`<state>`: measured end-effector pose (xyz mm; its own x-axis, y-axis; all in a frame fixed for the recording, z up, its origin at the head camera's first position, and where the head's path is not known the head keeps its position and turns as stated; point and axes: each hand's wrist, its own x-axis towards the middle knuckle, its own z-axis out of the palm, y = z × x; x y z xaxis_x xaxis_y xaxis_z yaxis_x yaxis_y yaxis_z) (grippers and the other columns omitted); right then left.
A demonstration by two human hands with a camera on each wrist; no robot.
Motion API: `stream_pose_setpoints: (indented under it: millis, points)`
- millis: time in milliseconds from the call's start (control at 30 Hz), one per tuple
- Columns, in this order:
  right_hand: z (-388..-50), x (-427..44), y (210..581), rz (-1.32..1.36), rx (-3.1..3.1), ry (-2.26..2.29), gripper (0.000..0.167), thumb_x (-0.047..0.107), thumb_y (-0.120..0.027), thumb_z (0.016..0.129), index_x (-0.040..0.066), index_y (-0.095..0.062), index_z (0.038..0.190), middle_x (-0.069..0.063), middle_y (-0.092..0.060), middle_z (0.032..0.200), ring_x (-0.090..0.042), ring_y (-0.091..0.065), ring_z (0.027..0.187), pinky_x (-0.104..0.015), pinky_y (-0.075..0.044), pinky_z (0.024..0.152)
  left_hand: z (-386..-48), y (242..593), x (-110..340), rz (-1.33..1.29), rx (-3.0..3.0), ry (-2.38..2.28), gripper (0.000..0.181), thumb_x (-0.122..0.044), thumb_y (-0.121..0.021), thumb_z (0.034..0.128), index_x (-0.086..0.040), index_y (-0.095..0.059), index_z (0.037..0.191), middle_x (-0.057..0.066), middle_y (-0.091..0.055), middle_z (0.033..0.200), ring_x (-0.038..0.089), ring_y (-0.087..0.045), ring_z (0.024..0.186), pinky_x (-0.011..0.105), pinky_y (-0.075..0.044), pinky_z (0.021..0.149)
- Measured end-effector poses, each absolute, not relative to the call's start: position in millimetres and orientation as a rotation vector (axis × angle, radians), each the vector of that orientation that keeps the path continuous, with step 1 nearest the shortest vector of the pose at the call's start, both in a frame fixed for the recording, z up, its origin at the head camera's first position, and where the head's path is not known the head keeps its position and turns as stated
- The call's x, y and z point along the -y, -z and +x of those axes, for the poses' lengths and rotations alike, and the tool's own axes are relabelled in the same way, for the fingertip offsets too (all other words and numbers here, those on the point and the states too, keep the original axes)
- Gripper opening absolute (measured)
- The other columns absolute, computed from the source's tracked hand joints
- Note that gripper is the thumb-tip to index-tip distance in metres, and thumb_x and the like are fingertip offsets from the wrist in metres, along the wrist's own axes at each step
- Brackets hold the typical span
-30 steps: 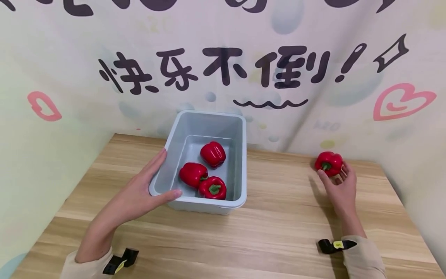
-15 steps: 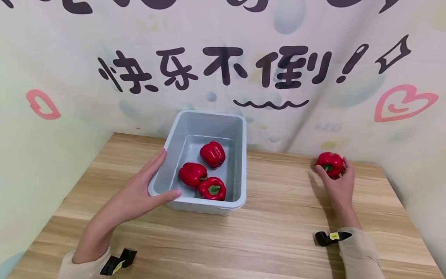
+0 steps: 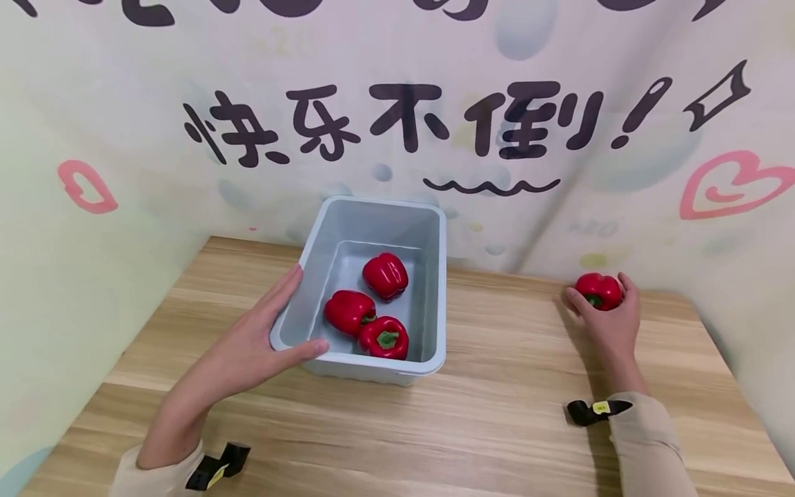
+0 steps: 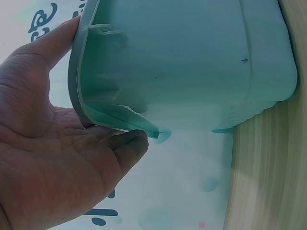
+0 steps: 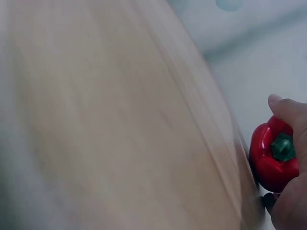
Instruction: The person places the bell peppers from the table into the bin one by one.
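Note:
A grey-blue plastic bin [image 3: 442, 290] stands toward the back of the table, with three red bell peppers inside. One of these, a pepper [image 3: 385, 276], lies deeper in; a second pepper [image 3: 350, 312] and a third pepper [image 3: 384, 338] touch near the front. My left hand [image 3: 248, 355] grips the bin's near left corner, thumb over the front rim and fingers along the left side. Far to the right, my right hand [image 3: 611, 328] holds another red bell pepper [image 3: 597, 290] between thumb and fingers, at the table's back edge. Its green stem shows in the right wrist view.
The wooden table [image 3: 497, 414] ends at a printed fabric backdrop [image 3: 397, 62] with dark lettering. A pale wall [image 3: 56, 297] closes off the left side. Black wrist cameras sit on both sleeves.
My right hand has shifted slightly, and its fingers lie further round the pepper's right side. The bin, its peppers and my left hand keep their places; the head view has drifted a little.

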<state>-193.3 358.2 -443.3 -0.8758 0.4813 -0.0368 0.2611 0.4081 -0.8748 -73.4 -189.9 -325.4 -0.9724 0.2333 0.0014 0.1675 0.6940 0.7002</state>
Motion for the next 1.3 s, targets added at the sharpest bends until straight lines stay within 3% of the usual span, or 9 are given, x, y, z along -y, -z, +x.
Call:
stream_pose_setpoints:
  millis: [333, 567, 967, 1300]
  points:
    - [-195.4, -360.9, 446.6, -0.641, 2.473, -1.406, 0.102, 0.044, -0.079, 0.093, 0.029, -0.015, 0.171, -0.003, -0.025, 0.177, -0.030, -0.025, 0.163, -0.060, -0.037, 0.127, -72.6, 328.0, 186.8, 0.333, -2.795, -1.168, 0.110, -0.053, -0.080, 0.0903, -0.023, -0.013, 0.172, 0.008, -0.017, 0.180, 0.046, -0.037, 0.154, 0.066, -0.055, 0.105]
    - [-197.0, -359.0, 447.8, -0.632, 2.435, -1.407, 0.098, 0.042, -0.079, 0.093, 0.028, -0.020, 0.170, -0.002, -0.028, 0.176, -0.028, -0.028, 0.161, -0.057, -0.037, 0.128, -71.3, 328.2, 187.0, 0.321, -2.800, -1.157, 0.110, -0.054, -0.079, 0.0903, -0.023, -0.013, 0.172, 0.008, -0.017, 0.180, 0.046, -0.036, 0.155, 0.067, -0.054, 0.106]
    - [-197.4, -356.8, 438.3, -0.641, 2.316, -1.454, 0.089, 0.038, -0.078, 0.094, 0.038, -0.025, 0.165, 0.005, -0.031, 0.173, -0.020, -0.029, 0.160, -0.050, -0.040, 0.127, -73.5, 327.6, 186.8, 0.331, -2.812, -1.147, 0.109, -0.054, -0.079, 0.0902, -0.023, -0.014, 0.172, 0.006, -0.015, 0.180, 0.046, -0.032, 0.158, 0.068, -0.051, 0.109]
    - [-193.2, -350.6, 439.2, -0.637, 2.351, -1.459, 0.094, 0.040, -0.079, 0.093, 0.025, -0.023, 0.166, -0.003, -0.030, 0.172, -0.025, -0.031, 0.159, -0.051, -0.036, 0.129, -74.0, 326.6, 189.0, 0.321, -2.805, -1.149, 0.109, -0.054, -0.079, 0.0905, -0.024, -0.012, 0.172, 0.007, -0.016, 0.180, 0.046, -0.034, 0.156, 0.067, -0.053, 0.106]
